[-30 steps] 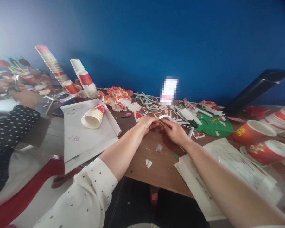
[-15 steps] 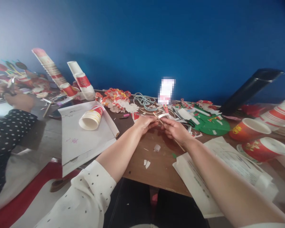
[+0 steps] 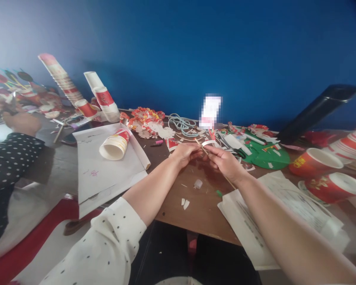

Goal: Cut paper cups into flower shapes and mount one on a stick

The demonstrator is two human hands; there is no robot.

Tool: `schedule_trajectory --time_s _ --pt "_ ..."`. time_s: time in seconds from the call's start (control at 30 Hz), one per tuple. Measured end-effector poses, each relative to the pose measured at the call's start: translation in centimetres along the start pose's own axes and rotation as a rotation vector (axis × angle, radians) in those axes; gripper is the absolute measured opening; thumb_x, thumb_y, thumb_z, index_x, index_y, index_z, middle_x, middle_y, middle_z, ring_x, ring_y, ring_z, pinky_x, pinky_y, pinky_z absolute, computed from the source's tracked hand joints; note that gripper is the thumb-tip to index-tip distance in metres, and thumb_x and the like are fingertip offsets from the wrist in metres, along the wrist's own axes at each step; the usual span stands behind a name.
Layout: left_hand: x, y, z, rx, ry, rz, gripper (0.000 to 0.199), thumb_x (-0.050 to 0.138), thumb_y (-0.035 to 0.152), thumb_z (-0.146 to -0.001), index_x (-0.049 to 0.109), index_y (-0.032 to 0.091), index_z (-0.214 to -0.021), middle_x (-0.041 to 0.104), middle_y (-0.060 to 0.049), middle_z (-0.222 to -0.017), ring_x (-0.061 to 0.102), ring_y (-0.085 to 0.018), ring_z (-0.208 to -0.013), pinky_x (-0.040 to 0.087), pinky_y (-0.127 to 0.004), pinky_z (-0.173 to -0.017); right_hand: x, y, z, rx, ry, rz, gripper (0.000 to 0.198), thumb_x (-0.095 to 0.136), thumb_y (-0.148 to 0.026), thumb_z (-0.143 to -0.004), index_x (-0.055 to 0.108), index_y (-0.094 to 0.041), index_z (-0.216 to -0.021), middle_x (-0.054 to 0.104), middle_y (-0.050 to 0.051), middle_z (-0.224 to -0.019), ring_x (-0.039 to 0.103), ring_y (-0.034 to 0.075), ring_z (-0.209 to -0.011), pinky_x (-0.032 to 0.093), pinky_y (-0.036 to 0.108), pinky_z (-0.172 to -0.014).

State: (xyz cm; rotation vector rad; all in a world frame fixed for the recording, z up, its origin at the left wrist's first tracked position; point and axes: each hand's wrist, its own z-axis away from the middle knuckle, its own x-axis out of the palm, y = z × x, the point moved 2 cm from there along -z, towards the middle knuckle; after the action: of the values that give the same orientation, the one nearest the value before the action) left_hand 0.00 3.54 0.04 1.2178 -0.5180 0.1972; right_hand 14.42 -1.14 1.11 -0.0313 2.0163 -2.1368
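In the head view, a thin wooden stick (image 3: 204,149) slants between my hands above the brown table. My left hand (image 3: 186,154) pinches it near its upper end. The fingers of my right hand (image 3: 224,161) are closed round it lower down, and its tail comes out below that palm. A curved white paper strip (image 3: 208,143) shows at the right fingertips; whether it is fixed to the stick I cannot tell. Beneath my hands on the table (image 3: 178,221) lie a small clear plastic piece (image 3: 198,184) and white paper scraps (image 3: 185,204).
To the left, a white sheet (image 3: 89,158) bears a paper cup (image 3: 114,145). Cup stacks (image 3: 63,83) lean behind it. Cut paper flowers (image 3: 146,118), cord (image 3: 180,123) and a green disc (image 3: 267,156) line the wall. Red cups (image 3: 316,163) stand right. A co-worker's hands (image 3: 25,120) hold scissors.
My view has shifted slightly. Both hands stay together on the stick, with the fingers adjusting a little around the white strip.
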Motion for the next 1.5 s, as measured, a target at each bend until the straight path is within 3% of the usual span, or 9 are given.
schedule_trajectory --time_s 0.13,0.37,0.53,0.77,1.13,1.5 --pt "0.16 0.13 0.17 -0.019 0.069 0.005 0.011 0.067 0.004 -0.072 0.066 0.009 -0.062 0.064 -0.004 -0.064 0.06 -0.008 -0.06 0.051 -0.02 -0.067 0.05 0.39 -0.38 -0.096 0.052 0.221 0.048 0.05 -0.025 -0.081 0.056 -0.017 -0.128 0.065 0.003 -0.076 0.044 0.008 -0.045 0.036 0.023 -0.043" --pt "-0.25 0.03 -0.01 -0.055 0.155 -0.147 0.005 0.072 0.011 -0.067 0.067 0.01 -0.066 0.06 -0.003 -0.058 0.051 -0.007 -0.049 0.039 -0.019 -0.048 -0.21 0.82 -0.67 -0.152 0.025 0.273 0.049 0.05 -0.028 -0.084 0.052 -0.019 -0.131 0.068 0.005 -0.08 0.049 0.012 -0.046 0.042 0.028 -0.048" --pt "-0.31 -0.1 -0.07 -0.058 0.144 -0.134 0.01 0.067 0.011 -0.071 0.063 0.009 -0.061 0.052 -0.001 -0.052 0.046 -0.006 -0.047 0.032 -0.019 -0.045 -0.26 0.79 -0.62 -0.131 -0.008 0.24 0.05 0.051 -0.028 -0.084 0.051 -0.017 -0.133 0.068 0.006 -0.082 0.048 0.01 -0.046 0.039 0.026 -0.046" --pt "-0.03 -0.05 0.01 -0.06 0.161 -0.07 0.018 0.07 0.006 -0.066 0.056 0.012 -0.055 0.048 0.002 -0.049 0.042 -0.004 -0.045 0.033 -0.018 -0.044 0.1 0.4 -0.24 -0.026 -0.013 0.142 0.053 0.051 -0.025 -0.082 0.05 -0.019 -0.134 0.068 0.007 -0.087 0.044 0.008 -0.046 0.031 0.02 -0.038" --pt "-0.1 -0.11 -0.16 -0.067 0.161 -0.055 0.02 0.075 0.009 -0.064 0.057 0.011 -0.057 0.049 0.002 -0.051 0.044 -0.004 -0.044 0.036 -0.017 -0.044 0.27 0.27 -0.08 0.059 -0.009 -0.028 0.059 0.058 -0.026 -0.074 0.053 -0.018 -0.132 0.066 0.005 -0.083 0.04 0.005 -0.046 0.025 0.016 -0.038" --pt "0.06 -0.33 0.1 -0.089 0.122 -0.017 0.016 0.074 0.011 -0.069 0.06 0.01 -0.061 0.05 0.002 -0.051 0.043 -0.004 -0.045 0.038 -0.017 -0.046 0.12 0.84 -0.36 0.04 0.014 -0.051 0.058 0.062 -0.03 -0.071 0.058 -0.018 -0.128 0.065 0.004 -0.078 0.041 0.006 -0.047 0.025 0.017 -0.038"
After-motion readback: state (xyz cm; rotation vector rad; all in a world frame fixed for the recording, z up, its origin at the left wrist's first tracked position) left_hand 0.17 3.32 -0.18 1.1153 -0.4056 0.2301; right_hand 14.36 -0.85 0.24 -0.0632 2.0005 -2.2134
